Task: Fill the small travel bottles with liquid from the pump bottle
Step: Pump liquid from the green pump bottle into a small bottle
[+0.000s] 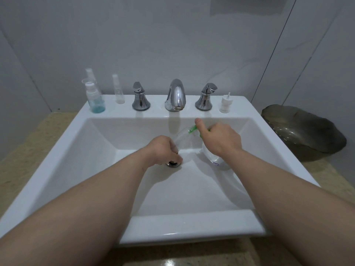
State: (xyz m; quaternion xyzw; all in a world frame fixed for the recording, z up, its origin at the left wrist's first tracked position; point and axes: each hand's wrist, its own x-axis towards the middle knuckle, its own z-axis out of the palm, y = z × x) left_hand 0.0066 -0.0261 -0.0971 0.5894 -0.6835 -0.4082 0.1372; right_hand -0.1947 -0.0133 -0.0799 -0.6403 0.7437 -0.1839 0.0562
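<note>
The small clear plastic travel bottle [182,138] is held tilted over the basin. Its lower end is wrapped in the curled fingers of the left hand [163,148] and its mouth points up toward one o'clock. At that mouth sits the green nozzle of the clear plastic pump bottle [215,160], which leans with its base down toward five o'clock. The right hand [221,140] grips it round the neck, fingers curled and thumb stuck out straight toward eleven o'clock.

Both hands hang above the round metal drain [173,164] in the floor of the white rectangular ceramic sink [192,227].

On the sink's back ledge, at twelve o'clock from the hands, stands a curved chrome faucet [175,95]. It is flanked by a chrome left handle [140,96] and a chrome right handle [205,96]. Toward eleven o'clock is a slim clear spray bottle [119,89]. Farther left is a clear spray bottle with blue liquid in its bottom [95,100], and a taller clear spray bottle [89,73] stands just behind it. At one o'clock, just beside the right handle, a white pump top [225,103] stands alone.

The sink is set into a beige speckled stone bench [28,150]. At three o'clock on the bench rests a dark smoky glass bowl with a wavy leaf-like edge [303,131]. Pale grey tiled wall [172,35] fills the background, and a dark seam runs down it on the right.
</note>
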